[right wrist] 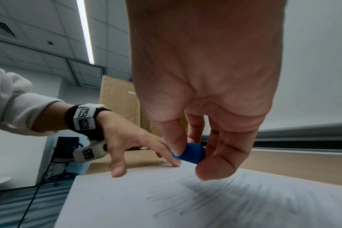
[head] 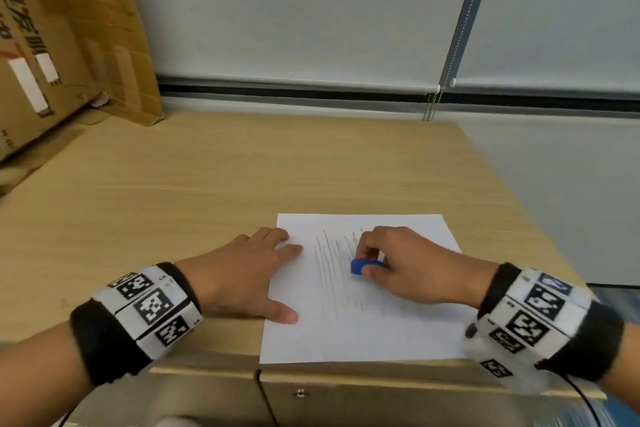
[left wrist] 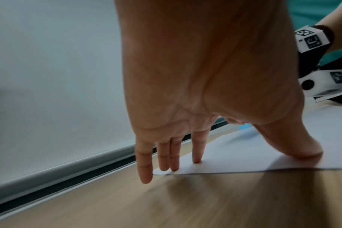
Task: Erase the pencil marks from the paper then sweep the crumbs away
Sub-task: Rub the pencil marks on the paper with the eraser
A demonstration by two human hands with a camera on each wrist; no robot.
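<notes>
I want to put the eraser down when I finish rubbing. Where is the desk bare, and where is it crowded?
Bare wood lies between the paper and the cardboard box, and behind the paper toward the wall. A narrow strip runs right of the sheet. It is crowded on the paper: left hand pressing its edge, right hand pinching the blue eraser over the pencil marks.

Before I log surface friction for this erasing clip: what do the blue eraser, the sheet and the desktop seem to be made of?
Blue eraser: probably rubber or vinyl, matte, with a rounded end, pinched by the right hand.
Sheet of paper: thin white matte paper, grey pencil marks on it, lying flat under the left hand.
Desktop: light wood-grain, likely laminate, low sheen.
</notes>
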